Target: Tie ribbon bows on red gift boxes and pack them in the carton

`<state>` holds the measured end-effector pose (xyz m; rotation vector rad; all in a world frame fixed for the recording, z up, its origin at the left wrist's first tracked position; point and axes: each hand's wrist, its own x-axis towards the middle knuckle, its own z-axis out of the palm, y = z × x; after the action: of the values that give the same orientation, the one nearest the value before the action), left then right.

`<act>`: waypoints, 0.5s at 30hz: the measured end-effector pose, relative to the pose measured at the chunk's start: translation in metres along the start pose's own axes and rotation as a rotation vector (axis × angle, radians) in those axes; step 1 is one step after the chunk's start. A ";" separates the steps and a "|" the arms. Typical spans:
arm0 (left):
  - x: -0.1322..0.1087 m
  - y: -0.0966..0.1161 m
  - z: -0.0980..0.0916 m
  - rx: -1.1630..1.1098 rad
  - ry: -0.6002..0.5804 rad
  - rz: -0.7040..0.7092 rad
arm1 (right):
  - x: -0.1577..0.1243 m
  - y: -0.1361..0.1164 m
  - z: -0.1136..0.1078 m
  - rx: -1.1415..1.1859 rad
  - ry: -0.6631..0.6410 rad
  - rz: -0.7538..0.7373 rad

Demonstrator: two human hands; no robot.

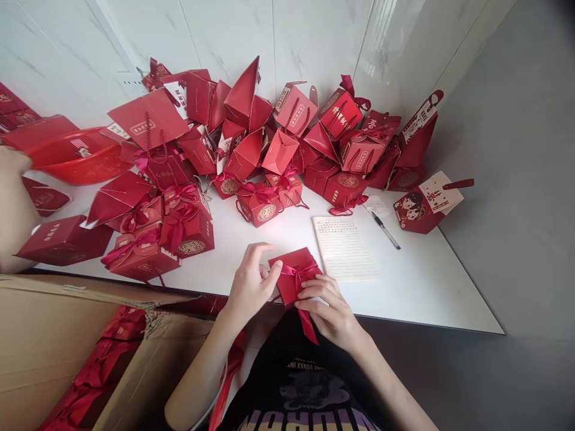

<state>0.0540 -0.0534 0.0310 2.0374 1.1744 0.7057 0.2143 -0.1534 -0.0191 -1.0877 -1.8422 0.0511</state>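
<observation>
A small red gift box (290,292) with a ribbon bow (302,273) on top sits at the table's front edge, close to my body. My right hand (330,308) holds it from the right, fingers resting over the bow; one ribbon tail hangs below them. My left hand (252,280) is at the box's left side, thumb and index finger apart. Its thumb tip overlaps the box's left corner, and I cannot tell whether it touches the ribbon. The other left fingers are curled and partly hidden.
Many red gift boxes (263,203) are piled along the white table (431,281). A lined notebook (345,248) and a pen (385,230) lie right. A red basin (76,161) and another person's arm (15,209) are left. Below, a cardboard carton (148,365) contains ribboned boxes.
</observation>
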 end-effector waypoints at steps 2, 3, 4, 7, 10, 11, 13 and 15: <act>-0.003 0.002 0.002 0.086 0.039 -0.076 | 0.000 0.000 0.000 0.006 0.000 0.000; -0.004 0.003 0.004 0.112 0.039 -0.095 | 0.000 -0.001 0.000 0.006 0.002 0.002; -0.005 0.003 0.005 0.115 0.039 -0.101 | 0.001 -0.001 0.000 0.004 0.003 0.006; -0.007 0.001 0.011 0.032 0.075 -0.080 | 0.001 -0.004 0.001 -0.021 -0.005 0.008; -0.007 -0.002 0.017 -0.054 0.097 -0.059 | 0.002 -0.012 -0.001 -0.048 -0.041 0.002; -0.007 -0.003 0.018 -0.079 0.099 -0.055 | 0.003 -0.015 -0.003 -0.056 -0.058 0.000; -0.008 -0.003 0.019 -0.124 0.101 -0.037 | 0.005 -0.020 -0.009 -0.074 -0.046 0.007; -0.008 -0.003 0.019 -0.126 0.107 -0.026 | 0.010 -0.019 -0.016 -0.098 0.078 0.104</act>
<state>0.0631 -0.0652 0.0159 1.8966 1.1835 0.8636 0.2125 -0.1641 0.0049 -1.2363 -1.7326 -0.0213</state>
